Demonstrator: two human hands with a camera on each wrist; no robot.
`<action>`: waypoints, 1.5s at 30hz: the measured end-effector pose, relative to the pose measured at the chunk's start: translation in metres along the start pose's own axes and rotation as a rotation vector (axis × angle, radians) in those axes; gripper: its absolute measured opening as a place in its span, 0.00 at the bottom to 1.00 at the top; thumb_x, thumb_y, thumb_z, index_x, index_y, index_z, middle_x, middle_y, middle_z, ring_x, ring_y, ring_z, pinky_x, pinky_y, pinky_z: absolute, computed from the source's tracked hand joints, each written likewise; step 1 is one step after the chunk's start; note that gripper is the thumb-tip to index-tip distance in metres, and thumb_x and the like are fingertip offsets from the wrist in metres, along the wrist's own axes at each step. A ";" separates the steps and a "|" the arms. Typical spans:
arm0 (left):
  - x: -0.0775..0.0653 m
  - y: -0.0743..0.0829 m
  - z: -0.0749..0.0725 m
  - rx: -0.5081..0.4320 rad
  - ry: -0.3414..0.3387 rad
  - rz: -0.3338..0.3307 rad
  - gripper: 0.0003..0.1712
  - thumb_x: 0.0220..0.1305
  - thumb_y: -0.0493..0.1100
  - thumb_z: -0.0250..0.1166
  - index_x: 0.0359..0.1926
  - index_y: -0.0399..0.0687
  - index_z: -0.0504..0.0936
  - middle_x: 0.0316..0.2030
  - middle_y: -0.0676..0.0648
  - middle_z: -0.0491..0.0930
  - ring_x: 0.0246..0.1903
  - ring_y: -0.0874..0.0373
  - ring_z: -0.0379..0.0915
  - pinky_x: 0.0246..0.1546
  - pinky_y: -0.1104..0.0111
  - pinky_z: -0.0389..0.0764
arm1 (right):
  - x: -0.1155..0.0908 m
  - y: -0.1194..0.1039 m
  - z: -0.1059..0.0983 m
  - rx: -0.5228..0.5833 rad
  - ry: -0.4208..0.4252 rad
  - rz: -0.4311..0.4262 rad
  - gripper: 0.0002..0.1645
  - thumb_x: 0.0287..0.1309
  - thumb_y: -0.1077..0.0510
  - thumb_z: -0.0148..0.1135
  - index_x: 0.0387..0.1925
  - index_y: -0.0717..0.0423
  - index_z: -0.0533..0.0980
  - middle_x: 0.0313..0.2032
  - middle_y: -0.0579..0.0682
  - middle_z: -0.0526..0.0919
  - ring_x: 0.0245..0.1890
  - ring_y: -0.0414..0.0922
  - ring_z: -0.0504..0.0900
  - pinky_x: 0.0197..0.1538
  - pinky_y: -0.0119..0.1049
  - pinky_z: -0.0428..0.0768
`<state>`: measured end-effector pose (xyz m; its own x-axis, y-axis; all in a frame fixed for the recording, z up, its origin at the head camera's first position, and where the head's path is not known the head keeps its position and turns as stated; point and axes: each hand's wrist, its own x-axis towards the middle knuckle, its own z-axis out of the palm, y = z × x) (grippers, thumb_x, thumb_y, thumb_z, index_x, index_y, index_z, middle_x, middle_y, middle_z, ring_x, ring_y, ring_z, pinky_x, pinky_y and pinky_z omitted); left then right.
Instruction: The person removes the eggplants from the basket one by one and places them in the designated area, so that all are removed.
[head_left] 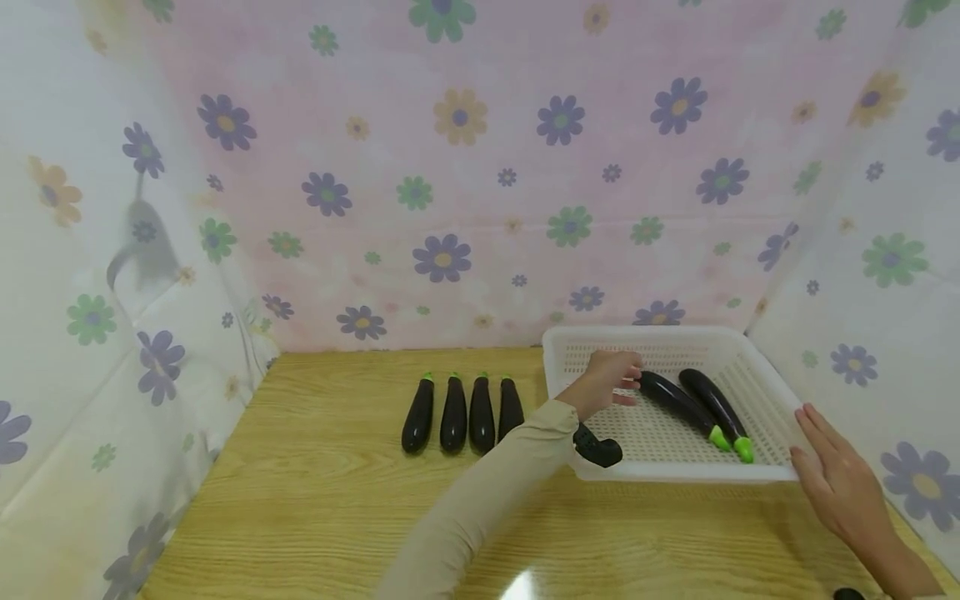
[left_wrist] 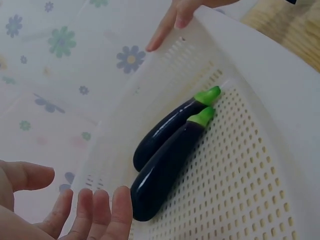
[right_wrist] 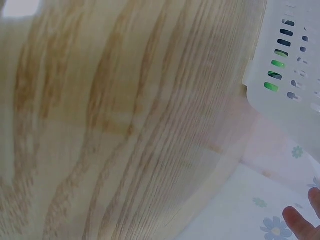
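A white perforated basket (head_left: 675, 473) holds two dark eggplants with green stems; one eggplant (head_left: 675, 400) lies left of the other eggplant (head_left: 716, 408), their stem ends close together. Over the left part of the basket is my left hand (head_left: 609, 379), fingers loosely bent and nothing in its grasp. In the left wrist view the left hand (left_wrist: 75, 215) has thumb and fingers apart, a fingertip right by the blunt end of the nearer eggplant (left_wrist: 162, 170). My right hand (head_left: 843, 479) rests against the basket's right rim with its fingers extended.
Several eggplants (head_left: 453, 417) lie side by side on the wooden table (head_left: 322, 467), left of the basket, stems toward the back. My left sleeve partly covers the rightmost eggplant (head_left: 511, 404) of that row. Flower-patterned cloth (head_left: 480, 192) walls the table at the back and sides.
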<state>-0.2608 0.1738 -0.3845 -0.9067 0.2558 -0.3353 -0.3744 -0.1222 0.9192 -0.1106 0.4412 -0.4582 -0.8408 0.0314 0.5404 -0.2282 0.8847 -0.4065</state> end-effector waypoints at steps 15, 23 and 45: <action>0.027 -0.028 0.031 -0.306 0.125 -0.224 0.15 0.51 0.30 0.63 0.42 0.40 0.76 0.29 0.37 0.67 0.29 0.46 0.64 0.45 0.38 0.72 | 0.002 -0.002 -0.002 0.000 -0.066 0.050 0.33 0.67 0.61 0.43 0.72 0.60 0.51 0.72 0.44 0.45 0.68 0.66 0.48 0.65 0.65 0.43; 0.039 -0.042 0.043 -0.337 0.073 -0.319 0.28 0.53 0.31 0.62 0.58 0.37 0.72 0.49 0.20 0.62 0.52 0.23 0.60 0.47 0.37 0.70 | 0.000 -0.003 -0.003 -0.005 -0.048 0.043 0.33 0.67 0.62 0.44 0.71 0.60 0.52 0.72 0.44 0.47 0.68 0.65 0.49 0.64 0.64 0.46; 0.044 -0.056 0.071 -0.311 0.019 -0.303 0.29 0.57 0.34 0.66 0.60 0.36 0.69 0.41 0.26 0.69 0.48 0.26 0.68 0.50 0.42 0.72 | 0.001 -0.004 -0.002 -0.013 -0.006 -0.003 0.32 0.66 0.63 0.45 0.71 0.59 0.56 0.71 0.44 0.51 0.69 0.57 0.52 0.67 0.57 0.50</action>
<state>-0.2659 0.2605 -0.4365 -0.7493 0.3077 -0.5863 -0.6620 -0.3286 0.6736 -0.1094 0.4386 -0.4545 -0.8432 0.0256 0.5370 -0.2244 0.8909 -0.3948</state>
